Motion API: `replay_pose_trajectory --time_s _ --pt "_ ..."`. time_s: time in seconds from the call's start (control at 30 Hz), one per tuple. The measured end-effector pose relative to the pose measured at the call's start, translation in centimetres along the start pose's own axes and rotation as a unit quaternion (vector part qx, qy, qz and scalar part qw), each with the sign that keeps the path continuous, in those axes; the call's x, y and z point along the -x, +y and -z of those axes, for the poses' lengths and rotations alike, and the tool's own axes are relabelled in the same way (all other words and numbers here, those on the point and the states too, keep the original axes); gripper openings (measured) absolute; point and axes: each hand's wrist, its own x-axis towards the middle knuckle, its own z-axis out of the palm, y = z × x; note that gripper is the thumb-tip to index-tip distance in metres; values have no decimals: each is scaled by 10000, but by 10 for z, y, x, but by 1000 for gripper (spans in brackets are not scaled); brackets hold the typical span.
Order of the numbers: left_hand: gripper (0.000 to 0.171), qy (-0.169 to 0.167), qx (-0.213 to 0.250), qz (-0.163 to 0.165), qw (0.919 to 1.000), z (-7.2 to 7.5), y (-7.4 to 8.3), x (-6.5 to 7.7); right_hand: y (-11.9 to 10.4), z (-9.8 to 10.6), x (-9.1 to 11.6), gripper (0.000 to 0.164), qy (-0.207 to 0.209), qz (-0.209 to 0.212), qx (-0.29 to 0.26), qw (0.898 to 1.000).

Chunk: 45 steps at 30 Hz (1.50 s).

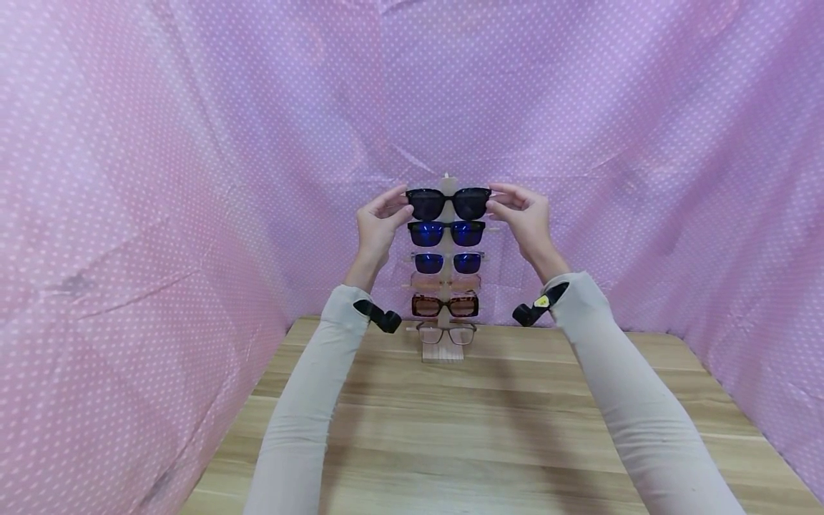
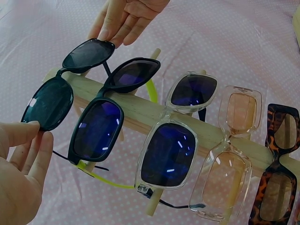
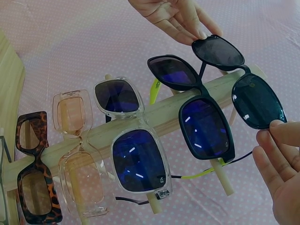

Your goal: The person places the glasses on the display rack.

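Note:
Black sunglasses with dark lenses (image 1: 426, 204) sit across the top of a wooden eyewear stand (image 1: 449, 184). My left hand (image 1: 378, 227) pinches their left end between thumb and fingers. At the opposite end, my right hand (image 1: 529, 220) pinches the other corner of the frame. Just below hang black-framed sunglasses with blue lenses (image 2: 99, 129), whose temples show yellow-green. Under those is a clear-framed pair with blue lenses (image 3: 139, 160). The wrist views show both hands' thumbs at the front lower edge of the top pair.
Farther down the stand are clear peach-tinted glasses (image 3: 84, 180), tortoiseshell sunglasses (image 1: 425, 307) and thin-framed clear glasses (image 1: 460, 333). Wooden pegs (image 3: 222, 178) stick out sideways. The stand's base (image 1: 442, 353) rests near the back of a wood-grain table (image 1: 444, 429), before a pink dotted cloth (image 1: 193, 143).

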Motion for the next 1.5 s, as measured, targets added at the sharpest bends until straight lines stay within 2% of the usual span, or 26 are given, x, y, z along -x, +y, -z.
replay_pose_trajectory --time_s 0.73,1.17,1.33,1.5 --pt "44 -201 -23 164 9997 4 -3 1 3 5 3 40 -9 -188 140 9997" --pt "46 -307 -39 142 9994 6 -6 1 3 15 6 41 -115 -269 -73 9995" --pt "46 -304 -29 178 9994 10 -7 5 3 20 12 42 -136 -263 -52 9995" --pt "44 -203 -35 198 9996 20 -11 14 9 27 23 42 -146 -305 17 9994"
